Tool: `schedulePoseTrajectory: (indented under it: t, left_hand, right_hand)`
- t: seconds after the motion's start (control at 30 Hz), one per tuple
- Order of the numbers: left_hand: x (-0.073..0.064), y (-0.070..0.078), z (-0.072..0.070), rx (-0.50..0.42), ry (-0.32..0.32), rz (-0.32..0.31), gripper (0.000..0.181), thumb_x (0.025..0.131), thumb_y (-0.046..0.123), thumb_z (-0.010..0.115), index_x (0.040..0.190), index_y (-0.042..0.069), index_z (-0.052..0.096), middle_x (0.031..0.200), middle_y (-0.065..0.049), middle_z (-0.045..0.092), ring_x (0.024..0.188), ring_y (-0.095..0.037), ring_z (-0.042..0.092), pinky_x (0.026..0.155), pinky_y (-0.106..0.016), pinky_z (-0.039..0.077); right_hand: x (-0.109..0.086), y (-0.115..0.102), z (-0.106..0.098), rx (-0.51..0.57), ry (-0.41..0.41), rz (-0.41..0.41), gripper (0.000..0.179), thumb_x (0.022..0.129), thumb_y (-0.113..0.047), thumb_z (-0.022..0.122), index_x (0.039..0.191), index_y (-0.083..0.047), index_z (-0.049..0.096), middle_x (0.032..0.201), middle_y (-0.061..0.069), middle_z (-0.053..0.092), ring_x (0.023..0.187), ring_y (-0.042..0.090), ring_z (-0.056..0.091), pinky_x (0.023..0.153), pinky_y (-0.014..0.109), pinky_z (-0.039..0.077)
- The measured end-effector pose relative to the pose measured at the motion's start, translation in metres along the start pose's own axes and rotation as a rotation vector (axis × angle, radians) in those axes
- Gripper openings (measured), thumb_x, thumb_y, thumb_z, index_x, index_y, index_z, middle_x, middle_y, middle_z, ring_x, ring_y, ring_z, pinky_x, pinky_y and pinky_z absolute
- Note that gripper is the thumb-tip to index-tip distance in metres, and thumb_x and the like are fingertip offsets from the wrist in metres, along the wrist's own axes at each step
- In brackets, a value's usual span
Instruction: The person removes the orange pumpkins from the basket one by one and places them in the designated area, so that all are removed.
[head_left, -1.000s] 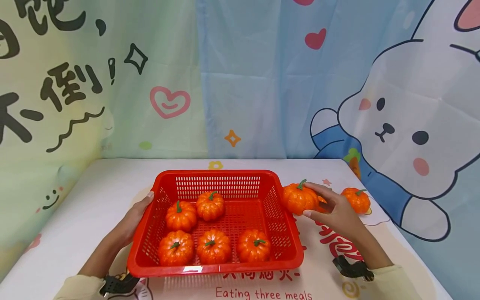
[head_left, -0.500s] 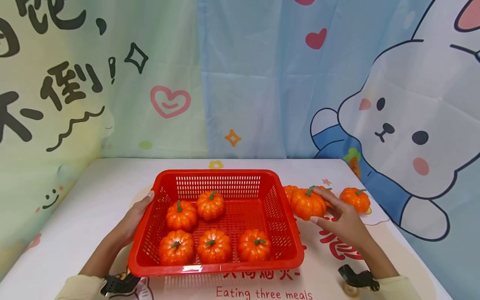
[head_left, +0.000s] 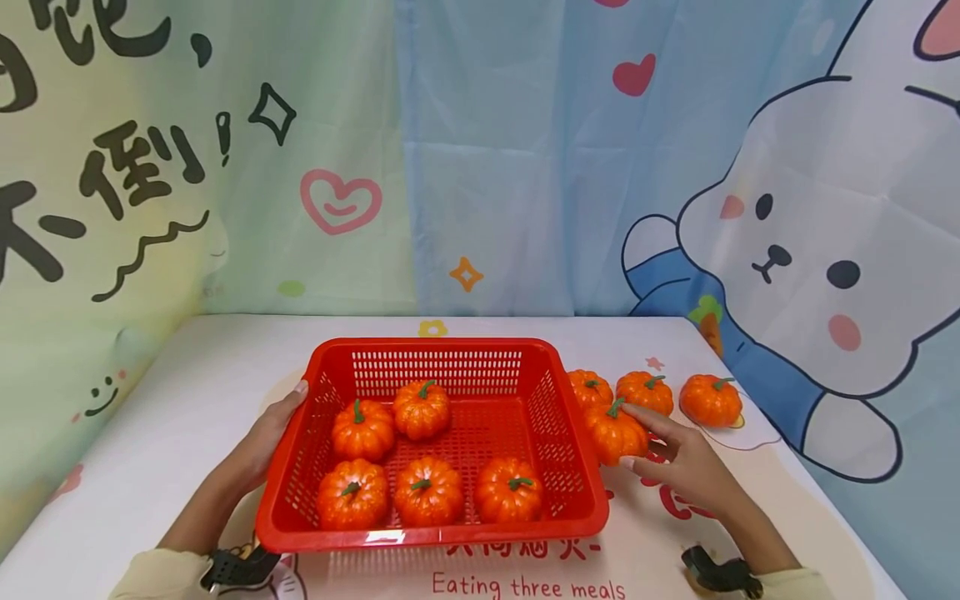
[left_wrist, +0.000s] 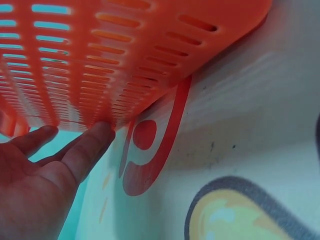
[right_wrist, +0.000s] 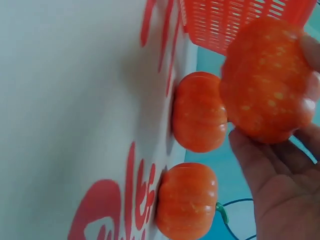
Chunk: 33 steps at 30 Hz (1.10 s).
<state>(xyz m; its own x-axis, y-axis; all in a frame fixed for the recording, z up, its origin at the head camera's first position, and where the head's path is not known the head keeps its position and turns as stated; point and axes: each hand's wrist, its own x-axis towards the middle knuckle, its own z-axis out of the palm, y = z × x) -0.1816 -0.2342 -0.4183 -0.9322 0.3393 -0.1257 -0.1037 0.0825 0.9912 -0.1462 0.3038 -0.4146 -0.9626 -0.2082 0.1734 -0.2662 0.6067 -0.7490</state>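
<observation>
A red slotted plastic basket (head_left: 442,537) stands in the middle of the table in the head view, with several small orange pumpkins inside it, such as the one at its front right (head_left: 508,492). My left hand (head_left: 268,437) rests against the basket's left side. In the left wrist view its extended fingers (left_wrist: 92,147) touch the slotted outer wall. Just outside the basket's right wall, my right hand (head_left: 686,460) pinches a pumpkin (head_left: 613,435) between thumb and fingers, its green stem upward. The right wrist view shows this pumpkin (right_wrist: 270,80) raised off the table.
Three more pumpkins lie on the table right of the basket: one close to its wall (head_left: 590,388), one beside that (head_left: 645,392), and one farther right (head_left: 711,401). A printed cloth (head_left: 525,583) covers the table. A patterned curtain (head_left: 487,208) hangs behind its back edge.
My right hand has brought its pumpkin from beside the basket's back right rim toward me, slightly right and then down, uncovering the pumpkins behind. My left hand and the basket stay put.
</observation>
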Motion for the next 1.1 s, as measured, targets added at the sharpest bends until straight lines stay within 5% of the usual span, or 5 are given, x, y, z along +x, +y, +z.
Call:
schedulePoseTrajectory:
  t: [0.23, 0.7, 1.1]
  left_hand:
    - [0.001, 0.0, 0.0, -0.002, -0.01, 0.006, 0.067, 0.105, 0.051, 0.022, 0.146, -0.002, 0.029, 0.115, -0.01, 0.063, 0.093, -0.023, 0.067, 0.078, -0.046, 0.056]
    - [-0.001, 0.0, 0.0, -0.002, 0.006, -0.013, 0.067, 0.105, 0.051, 0.022, 0.145, -0.003, 0.028, 0.111, -0.006, 0.064, 0.091, -0.021, 0.068, 0.078, -0.044, 0.057]
    - [-0.001, 0.0, 0.003, -0.017, 0.005, -0.001, 0.064, 0.105, 0.049, 0.021, 0.147, 0.002, 0.026, 0.116, -0.008, 0.061, 0.094, -0.021, 0.065, 0.079, -0.044, 0.057]
  right_hand:
    - [0.001, 0.006, 0.003, -0.086, -0.073, 0.063, 0.073, 0.08, -0.032, 0.081, 0.142, -0.007, 0.05, 0.142, 0.021, 0.047, 0.122, 0.043, 0.05, 0.084, 0.045, 0.055]
    - [0.003, 0.02, 0.001, -0.042, -0.218, 0.121, 0.08, 0.081, -0.029, 0.081, 0.146, -0.006, 0.042, 0.143, 0.024, 0.044, 0.112, 0.038, 0.056, 0.073, 0.031, 0.058]
    - [0.0, 0.015, 0.005, -0.092, -0.198, 0.152, 0.091, 0.076, -0.034, 0.084, 0.147, 0.0, 0.037, 0.142, 0.025, 0.045, 0.117, 0.042, 0.054, 0.082, 0.042, 0.056]
